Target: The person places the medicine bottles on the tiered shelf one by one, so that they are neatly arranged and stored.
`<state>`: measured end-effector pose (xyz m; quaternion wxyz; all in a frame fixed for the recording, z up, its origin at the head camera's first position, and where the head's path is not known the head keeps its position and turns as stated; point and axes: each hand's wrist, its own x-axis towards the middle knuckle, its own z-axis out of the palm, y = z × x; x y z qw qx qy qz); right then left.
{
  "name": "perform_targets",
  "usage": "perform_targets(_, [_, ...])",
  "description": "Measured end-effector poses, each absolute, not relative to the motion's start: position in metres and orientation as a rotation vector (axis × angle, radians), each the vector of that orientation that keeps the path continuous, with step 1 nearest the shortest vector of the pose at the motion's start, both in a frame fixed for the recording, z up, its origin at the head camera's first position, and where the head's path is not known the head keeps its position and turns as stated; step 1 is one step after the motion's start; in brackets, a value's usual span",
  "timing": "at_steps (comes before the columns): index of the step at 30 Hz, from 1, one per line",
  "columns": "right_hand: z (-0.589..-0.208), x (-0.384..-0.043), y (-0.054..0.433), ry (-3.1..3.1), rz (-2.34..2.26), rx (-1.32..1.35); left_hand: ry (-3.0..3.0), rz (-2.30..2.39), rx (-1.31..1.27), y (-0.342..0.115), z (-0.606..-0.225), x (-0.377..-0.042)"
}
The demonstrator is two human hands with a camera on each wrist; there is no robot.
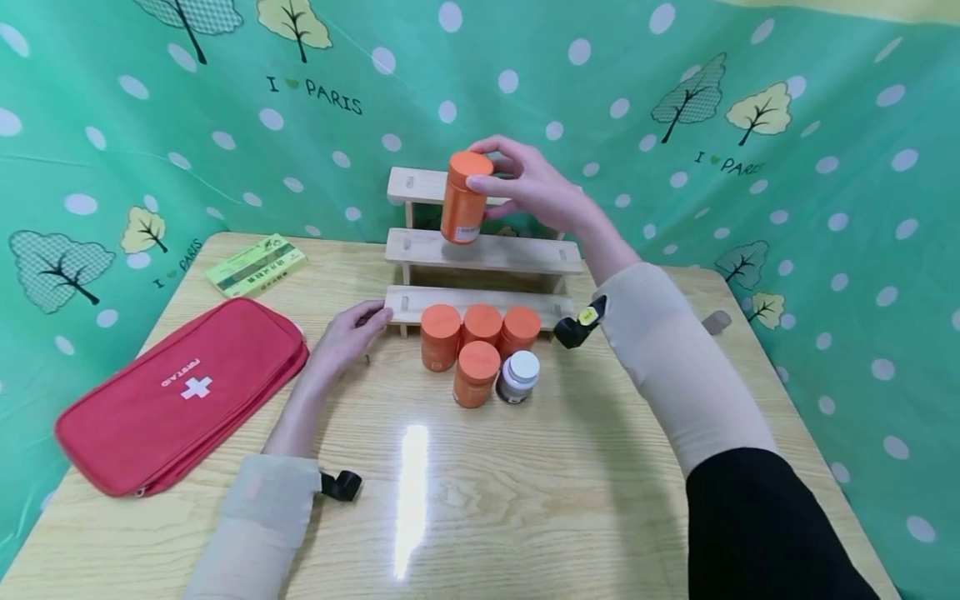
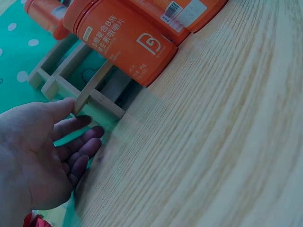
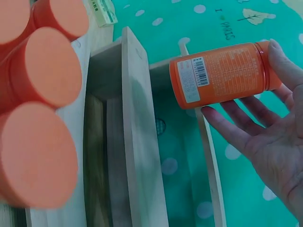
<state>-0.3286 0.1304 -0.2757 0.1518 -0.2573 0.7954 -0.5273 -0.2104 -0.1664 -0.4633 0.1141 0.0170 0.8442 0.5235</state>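
My right hand (image 1: pixel 536 185) grips an orange pill bottle (image 1: pixel 465 200) near its cap, with the thumb on one side and fingers on the other. The bottle is in the air by the upper steps of a three-step wooden rack (image 1: pixel 483 252); its barcode label shows in the right wrist view. My left hand (image 1: pixel 347 337) is at the left end of the lowest step, thumb and index finger pinching the board's end (image 2: pixel 81 105). Several more orange bottles (image 1: pixel 477 375) stand clustered before the rack, beside a smaller white-capped bottle (image 1: pixel 518 377).
A red first aid pouch (image 1: pixel 187 392) lies on the left of the wooden table (image 1: pixel 525 517). Behind it is a green and yellow box (image 1: pixel 257 265). Patterned green cloth (image 1: pixel 525 83) hangs behind the rack and at the sides.
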Motion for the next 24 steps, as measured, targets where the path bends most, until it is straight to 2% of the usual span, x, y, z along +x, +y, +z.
perform_targets(10, [-0.284,-0.336,0.105,2.285,-1.493,-0.712,2.5,1.494,0.073,-0.167,-0.463,-0.211])
perform_targets(24, [-0.299,-0.338,0.097,2.305,-1.435,-0.674,2.503,1.493,0.057,-0.167,-0.464,-0.212])
